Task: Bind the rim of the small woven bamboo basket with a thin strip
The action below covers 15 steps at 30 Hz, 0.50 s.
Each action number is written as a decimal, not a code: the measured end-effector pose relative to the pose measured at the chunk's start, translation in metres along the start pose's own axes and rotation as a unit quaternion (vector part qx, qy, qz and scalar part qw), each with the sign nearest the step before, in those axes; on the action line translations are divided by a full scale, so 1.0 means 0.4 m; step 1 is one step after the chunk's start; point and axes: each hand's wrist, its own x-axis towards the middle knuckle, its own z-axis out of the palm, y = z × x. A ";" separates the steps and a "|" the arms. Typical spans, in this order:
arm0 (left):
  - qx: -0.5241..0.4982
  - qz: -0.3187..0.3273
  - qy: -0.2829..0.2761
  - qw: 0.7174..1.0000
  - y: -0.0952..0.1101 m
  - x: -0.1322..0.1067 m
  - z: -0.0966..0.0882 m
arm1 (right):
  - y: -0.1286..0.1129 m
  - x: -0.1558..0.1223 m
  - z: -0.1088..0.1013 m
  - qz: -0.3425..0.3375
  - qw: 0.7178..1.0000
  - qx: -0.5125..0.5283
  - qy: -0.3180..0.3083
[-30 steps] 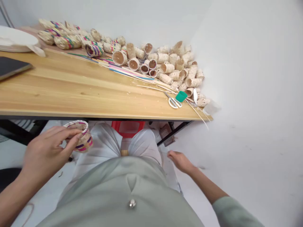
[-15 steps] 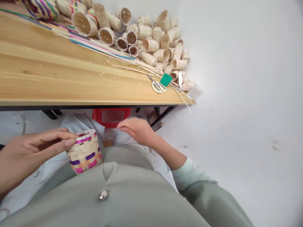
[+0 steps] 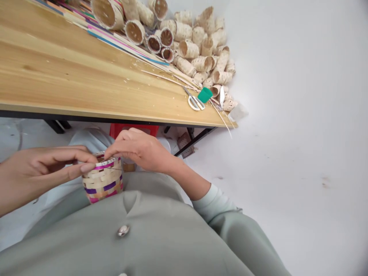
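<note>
A small woven basket (image 3: 103,184) with purple, pink and orange bands rests on my lap, below the table edge. My left hand (image 3: 43,172) grips its rim from the left, fingers closed on it. My right hand (image 3: 138,149) comes in from the right, its fingertips pinched at the basket's rim on a thin strand (image 3: 115,168) that runs across the top. What exactly the right fingers pinch is too fine to name with certainty.
The wooden table (image 3: 71,88) stands in front of me. A heap of plain woven baskets (image 3: 198,50) lies at its far right, with coloured strips (image 3: 120,42), white-handled scissors (image 3: 194,102) and a green cap (image 3: 204,94). A red stool (image 3: 135,130) is under the table.
My right hand has come up from beside my thigh to the basket's rim. The left hand has brought the basket down onto my lap. The view has tilted down and left.
</note>
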 end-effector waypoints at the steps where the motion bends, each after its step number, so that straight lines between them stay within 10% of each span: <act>1: 0.006 0.008 -0.007 1.000 0.004 0.001 -0.002 | 0.000 0.002 -0.001 -0.004 1.000 0.007 -0.003; 15: 0.070 0.041 -0.018 0.997 -0.002 0.005 -0.006 | 0.020 0.024 -0.008 -0.033 0.996 0.072 -0.046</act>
